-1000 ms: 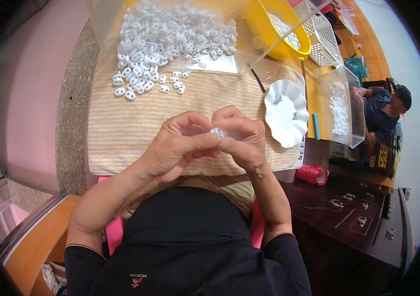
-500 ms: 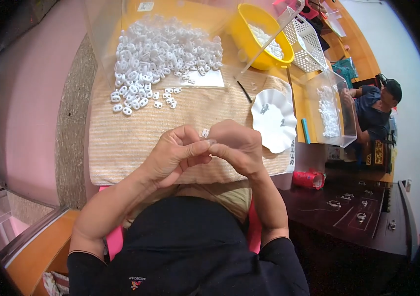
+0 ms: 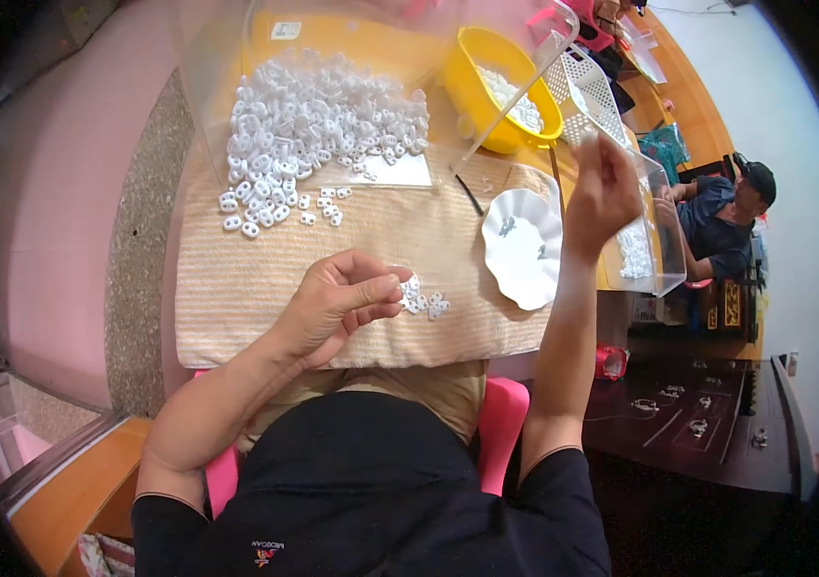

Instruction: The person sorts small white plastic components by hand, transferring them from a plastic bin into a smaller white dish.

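Note:
My left hand [image 3: 347, 303] hovers over the striped towel [image 3: 236, 317], thumb and fingertips pinched together; what they hold, if anything, is hidden. Beside its fingertips are a few small white pieces with dark holes [image 3: 412, 296], and another small cluster [image 3: 437, 306] lies to the right. My right hand [image 3: 607, 192] is raised past the scalloped white dish [image 3: 523, 245], in front of the clear box at the right [image 3: 674, 274]. Its fingers are closed, with a blurred pale speck at the tips that I cannot make out. Farther back lies a heap of white two-holed oval pieces [image 3: 304, 125].
A clear plastic bin [image 3: 285, 31] surrounds much of the heap. Behind the dish stand a yellow basin [image 3: 462, 82] and a white perforated basket [image 3: 602, 91]. A black stick [image 3: 470, 195] lies near the dish. Another person [image 3: 732, 216] is at the far right.
My right hand has left my left hand and swung up and right, over the dish's far side. My left hand stays nearly in place. Small white pieces on the towel are uncovered.

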